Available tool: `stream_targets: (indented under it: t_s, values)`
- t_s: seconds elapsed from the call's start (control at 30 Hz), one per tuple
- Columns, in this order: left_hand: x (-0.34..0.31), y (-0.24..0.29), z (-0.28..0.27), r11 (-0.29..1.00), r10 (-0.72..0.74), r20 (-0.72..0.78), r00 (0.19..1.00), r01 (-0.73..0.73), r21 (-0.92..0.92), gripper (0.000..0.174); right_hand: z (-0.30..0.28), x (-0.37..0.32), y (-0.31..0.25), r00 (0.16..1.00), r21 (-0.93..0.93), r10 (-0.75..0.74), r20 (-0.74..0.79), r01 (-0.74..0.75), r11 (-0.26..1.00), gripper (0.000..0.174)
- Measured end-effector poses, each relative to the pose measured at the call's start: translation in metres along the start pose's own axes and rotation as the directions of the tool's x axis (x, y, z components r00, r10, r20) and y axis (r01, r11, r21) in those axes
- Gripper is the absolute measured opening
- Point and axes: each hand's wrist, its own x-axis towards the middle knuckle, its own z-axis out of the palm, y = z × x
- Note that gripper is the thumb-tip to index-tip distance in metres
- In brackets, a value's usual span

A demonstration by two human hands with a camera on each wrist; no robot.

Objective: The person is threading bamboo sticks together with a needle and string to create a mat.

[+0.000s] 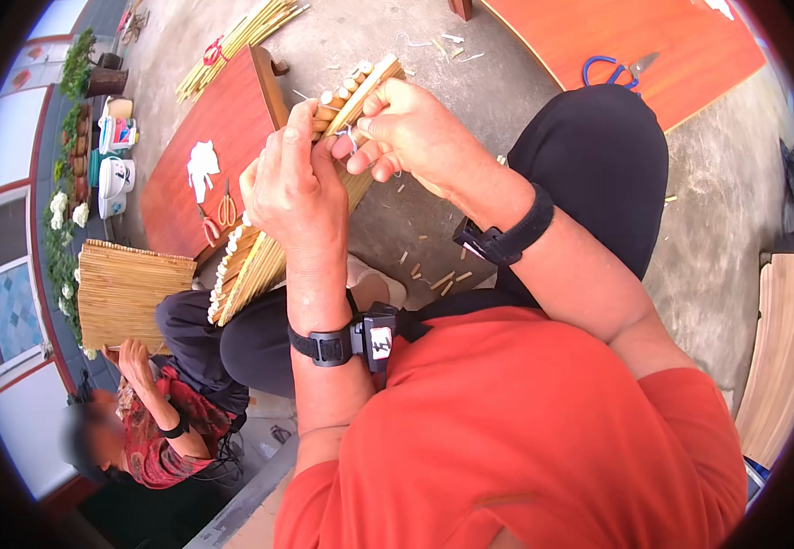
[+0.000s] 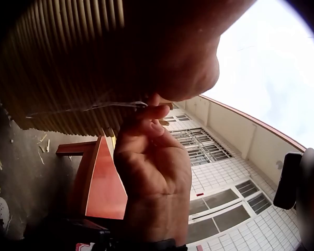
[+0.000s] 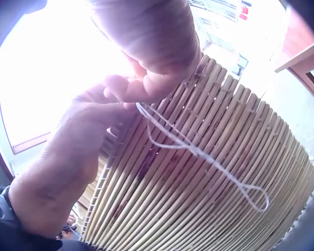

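Note:
A mat of thin reed sticks (image 1: pixel 260 270), bound side by side with white cord, stands between my knees. My left hand (image 1: pixel 296 178) grips its upper edge, with the fingertips close to the cord. From the other side my right hand (image 1: pixel 411 133) pinches a white string (image 3: pixel 199 152) between thumb and forefinger. That string runs down over the mat's face and ends in a small loop in the right wrist view. In the left wrist view, the thumb and fingers of both hands meet at the mat's edge, and the left palm hides part of it.
A low red table (image 1: pixel 205 156) bears scissors (image 1: pixel 227 209), red-handled pliers (image 1: pixel 207 226) and a white cloth (image 1: pixel 202 169). Blue-handled scissors (image 1: pixel 621 71) lie on an orange board (image 1: pixel 690 55). Cut reed bits litter the floor. Another person (image 1: pixel 177 430) holds a reed mat (image 1: pixel 132 297) at left.

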Motion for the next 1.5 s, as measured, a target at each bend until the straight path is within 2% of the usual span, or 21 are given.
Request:
stream_targets:
  t_s: [0.03,0.07,0.1,0.13,0.17,0.3,0.37,0.43,0.53,0.6,0.63,0.73,0.83,0.93,0.97,1.03,1.1,1.17,1.23,1.37,1.5]
  values:
    - [-0.001,-0.001,-0.002,0.999,-0.015,0.026,1.0,0.016,-0.044,0.045,-0.008,-0.005,-0.018,0.998,-0.205,0.049,0.048,-0.038,0.978,0.006]
    - [-0.002,-0.003,-0.006,0.996,-0.028,0.052,0.998,0.032,-0.088,0.045,-0.016,-0.012,-0.024,0.995,-0.467,-0.095,0.033,0.099,0.879,0.011]
    - [-0.002,-0.005,-0.012,0.996,-0.029,0.041,0.999,0.032,-0.086,0.045,-0.024,-0.02,-0.027,0.994,-0.471,-0.102,0.04,0.108,0.875,0.011]
    - [-0.002,-0.007,-0.019,0.987,-0.032,0.072,0.997,0.042,-0.154,0.045,-0.031,-0.027,-0.028,0.887,-0.691,-0.461,-0.024,0.318,0.649,0.021]
    - [-0.002,-0.005,-0.022,0.975,-0.03,0.103,0.994,0.052,-0.218,0.045,-0.043,-0.031,-0.029,0.65,-0.86,-0.76,0.015,0.396,0.323,0.031]
    - [0.011,-0.007,-0.044,0.881,-0.064,0.053,0.997,0.081,-0.466,0.048,-0.052,-0.039,-0.039,0.427,-0.759,-0.842,0.329,0.65,0.033,0.053]
    - [0.025,0.002,-0.06,0.867,-0.06,0.036,0.998,0.07,-0.494,0.048,-0.056,-0.05,-0.037,0.625,-0.703,-0.708,0.33,0.663,0.257,0.068]
    - [0.035,0.011,-0.059,0.662,-0.088,0.073,0.993,0.113,-0.741,0.049,-0.065,-0.058,-0.048,0.586,-0.698,-0.741,0.328,0.679,0.228,0.064]
    - [0.054,0.027,-0.053,0.678,0.031,0.047,0.998,0.013,-0.735,0.048,-0.082,-0.072,-0.061,0.75,-0.662,-0.645,0.145,0.558,0.5,0.044]
    - [0.066,0.041,-0.048,0.777,0.169,0.051,0.984,-0.101,-0.621,0.045,-0.086,-0.08,-0.057,0.741,-0.566,-0.672,0.002,0.555,0.61,0.041]
    - [0.073,0.051,-0.043,0.823,0.277,-0.128,0.952,-0.304,-0.48,0.049,-0.086,-0.085,-0.055,0.733,-0.438,-0.664,-0.148,0.554,0.708,0.037]
    - [0.066,0.079,-0.037,0.921,0.233,-0.373,0.898,-0.327,-0.211,0.055,-0.081,-0.09,-0.052,0.664,-0.328,-0.701,-0.26,0.622,0.711,0.032]
    - [0.034,0.099,-0.04,0.858,0.059,-0.215,0.975,-0.159,-0.488,0.08,-0.065,-0.09,-0.04,0.598,-0.201,-0.73,-0.33,0.711,0.674,0.033]
    - [0.011,0.108,-0.052,0.714,-0.043,0.111,0.993,0.108,-0.692,0.13,-0.038,-0.087,-0.015,0.563,-0.351,-0.81,-0.164,0.734,0.581,0.033]
    - [0.002,0.105,-0.058,0.675,-0.085,0.116,0.99,0.142,-0.724,0.126,-0.029,-0.085,-0.004,0.567,-0.391,-0.819,-0.091,0.736,0.553,0.036]
    - [-0.016,0.092,-0.055,0.331,-0.294,0.239,0.926,0.333,-0.883,0.11,-0.012,-0.086,0.017,0.629,-0.479,-0.77,0.108,0.712,0.514,0.045]
    - [-0.025,0.057,-0.042,0.135,-0.466,0.302,0.831,0.405,-0.904,0.077,-0.002,-0.085,0.026,0.742,-0.507,-0.619,0.259,0.65,0.567,0.05]
    - [-0.046,0.014,-0.024,0.146,-0.508,0.315,0.801,0.441,-0.885,0.069,-0.005,-0.067,0.049,0.766,-0.514,-0.556,0.323,0.635,0.577,0.047]
    - [-0.058,-0.016,-0.022,0.157,-0.563,0.298,0.771,0.454,-0.877,0.059,-0.009,-0.052,0.065,0.953,-0.392,-0.183,0.24,0.268,0.88,0.038]
    - [-0.067,-0.05,-0.021,0.152,-0.515,0.356,0.78,0.491,-0.858,0.053,-0.011,-0.025,0.061,0.991,-0.276,0.097,0.096,-0.067,0.959,0.022]
    - [-0.082,-0.07,-0.022,0.087,-0.483,0.409,0.775,0.507,-0.858,0.05,0.012,-0.013,0.042,0.978,-0.211,0.126,0.166,-0.09,0.973,0.032]
